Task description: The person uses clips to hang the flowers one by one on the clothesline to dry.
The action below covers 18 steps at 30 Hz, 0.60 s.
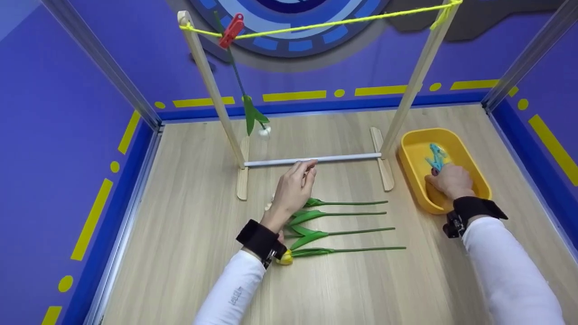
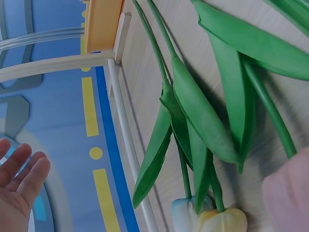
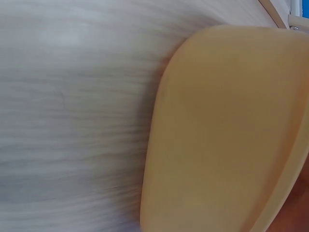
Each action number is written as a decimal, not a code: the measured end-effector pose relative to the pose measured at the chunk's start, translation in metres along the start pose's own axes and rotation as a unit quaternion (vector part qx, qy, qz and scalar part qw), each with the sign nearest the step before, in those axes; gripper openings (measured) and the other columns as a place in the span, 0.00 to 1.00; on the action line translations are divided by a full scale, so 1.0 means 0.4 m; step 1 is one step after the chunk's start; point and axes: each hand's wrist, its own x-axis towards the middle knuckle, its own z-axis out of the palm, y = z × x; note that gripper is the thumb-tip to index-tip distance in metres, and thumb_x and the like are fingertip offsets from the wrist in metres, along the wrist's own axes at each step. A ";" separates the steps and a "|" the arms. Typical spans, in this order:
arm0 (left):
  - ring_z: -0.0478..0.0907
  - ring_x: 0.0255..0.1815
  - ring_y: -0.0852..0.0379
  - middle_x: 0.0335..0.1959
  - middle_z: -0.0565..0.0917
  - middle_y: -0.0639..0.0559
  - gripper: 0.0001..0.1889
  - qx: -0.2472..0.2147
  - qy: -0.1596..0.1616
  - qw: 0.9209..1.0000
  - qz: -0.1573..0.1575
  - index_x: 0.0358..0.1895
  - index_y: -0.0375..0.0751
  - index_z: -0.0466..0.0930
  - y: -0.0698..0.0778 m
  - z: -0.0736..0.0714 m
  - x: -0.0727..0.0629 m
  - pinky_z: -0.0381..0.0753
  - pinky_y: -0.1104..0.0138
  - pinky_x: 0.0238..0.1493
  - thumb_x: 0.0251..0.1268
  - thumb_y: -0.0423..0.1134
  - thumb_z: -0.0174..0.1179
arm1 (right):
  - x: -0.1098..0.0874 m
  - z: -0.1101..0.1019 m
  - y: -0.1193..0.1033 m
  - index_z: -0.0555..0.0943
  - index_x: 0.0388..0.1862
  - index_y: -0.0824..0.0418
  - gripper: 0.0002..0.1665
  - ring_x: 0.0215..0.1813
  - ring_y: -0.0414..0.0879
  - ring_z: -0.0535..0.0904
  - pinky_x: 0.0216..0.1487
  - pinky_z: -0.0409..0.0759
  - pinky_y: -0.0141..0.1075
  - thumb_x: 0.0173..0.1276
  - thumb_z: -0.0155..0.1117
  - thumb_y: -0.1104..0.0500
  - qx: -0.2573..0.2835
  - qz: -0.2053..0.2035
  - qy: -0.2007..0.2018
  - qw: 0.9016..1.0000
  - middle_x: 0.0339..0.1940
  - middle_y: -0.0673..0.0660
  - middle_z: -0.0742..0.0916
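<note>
My left hand (image 1: 292, 187) hovers over the flower ends of several artificial tulips, its fingers loosely bent and holding nothing; in the left wrist view the left hand (image 2: 21, 181) is well apart from the tulip leaves (image 2: 203, 111). The tulips' green stems (image 1: 361, 232) lie side by side on the table, pointing right. A yellow tulip head (image 1: 285, 257) shows beside the left wristband. Inside the yellow tub (image 1: 412, 180), my right hand (image 1: 453, 180) reaches down beside light-blue clothespins (image 1: 435, 155). Its fingertips are hidden, so I cannot tell whether it grips one.
A wooden frame (image 1: 207, 85) stands behind the tulips, with a yellow string (image 1: 316, 28) across its top and a white rod (image 1: 338, 158) low down. A red clothespin (image 1: 231, 30) on the string holds a white tulip (image 1: 264, 132) head down. Blue panels enclose the table.
</note>
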 end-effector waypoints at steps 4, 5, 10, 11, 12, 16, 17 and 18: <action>0.84 0.50 0.57 0.51 0.85 0.47 0.16 -0.015 -0.006 1.000 -0.006 0.60 0.41 0.79 -0.002 0.004 -0.004 0.83 0.67 0.50 0.79 0.41 0.49 | 0.006 0.000 0.001 0.75 0.37 0.78 0.30 0.35 0.62 0.75 0.37 0.74 0.48 0.69 0.59 0.47 -0.009 -0.007 0.007 1.000 0.31 0.70 0.77; 0.84 0.50 0.56 0.51 0.85 0.46 0.16 -0.019 -0.007 1.000 -0.009 0.60 0.40 0.79 -0.003 0.006 -0.005 0.83 0.67 0.50 0.79 0.41 0.49 | 0.007 0.000 0.001 0.75 0.38 0.78 0.30 0.36 0.62 0.75 0.37 0.74 0.49 0.69 0.59 0.47 -0.006 -0.005 0.008 1.000 0.32 0.71 0.77; 0.84 0.51 0.56 0.52 0.85 0.46 0.16 -0.032 -0.021 0.999 -0.013 0.60 0.40 0.79 -0.004 0.013 -0.010 0.83 0.69 0.52 0.79 0.42 0.48 | 0.008 0.001 0.005 0.75 0.35 0.75 0.26 0.34 0.60 0.75 0.33 0.72 0.44 0.69 0.58 0.48 0.011 -0.011 0.007 1.000 0.30 0.69 0.77; 0.84 0.51 0.56 0.52 0.85 0.46 0.16 -0.034 -0.023 0.999 -0.015 0.59 0.40 0.79 -0.004 0.014 -0.011 0.83 0.69 0.52 0.79 0.42 0.47 | 0.008 0.001 0.006 0.76 0.33 0.74 0.26 0.33 0.59 0.75 0.32 0.71 0.42 0.68 0.59 0.48 0.015 -0.016 0.007 1.000 0.29 0.67 0.77; 0.84 0.51 0.56 0.53 0.85 0.46 0.16 -0.037 -0.025 0.999 -0.017 0.59 0.41 0.79 -0.004 0.015 -0.012 0.83 0.69 0.52 0.80 0.42 0.47 | 0.006 0.002 0.007 0.76 0.32 0.73 0.26 0.32 0.58 0.75 0.31 0.69 0.40 0.68 0.59 0.47 0.020 -0.021 0.005 1.000 0.27 0.66 0.77; 0.84 0.51 0.56 0.52 0.85 0.47 0.16 -0.046 -0.032 0.998 -0.032 0.58 0.41 0.80 -0.007 0.018 -0.018 0.83 0.69 0.52 0.79 0.42 0.48 | -0.001 0.002 0.012 0.82 0.35 0.71 0.26 0.33 0.57 0.75 0.31 0.67 0.37 0.68 0.58 0.47 0.043 -0.039 0.006 0.998 0.28 0.64 0.80; 0.84 0.51 0.57 0.52 0.85 0.48 0.16 -0.047 -0.034 0.998 -0.037 0.58 0.41 0.80 -0.007 0.019 -0.019 0.83 0.68 0.52 0.79 0.42 0.48 | -0.004 0.001 0.013 0.83 0.38 0.72 0.27 0.35 0.58 0.76 0.32 0.67 0.37 0.68 0.58 0.46 0.050 -0.041 0.005 0.998 0.31 0.66 0.82; 0.84 0.50 0.57 0.51 0.85 0.48 0.16 -0.049 -0.036 0.997 -0.041 0.58 0.41 0.81 -0.008 0.020 -0.021 0.84 0.68 0.51 0.79 0.42 0.48 | -0.006 -0.001 0.014 0.84 0.42 0.72 0.28 0.38 0.59 0.77 0.34 0.68 0.38 0.69 0.58 0.45 0.057 -0.040 0.004 0.998 0.35 0.68 0.84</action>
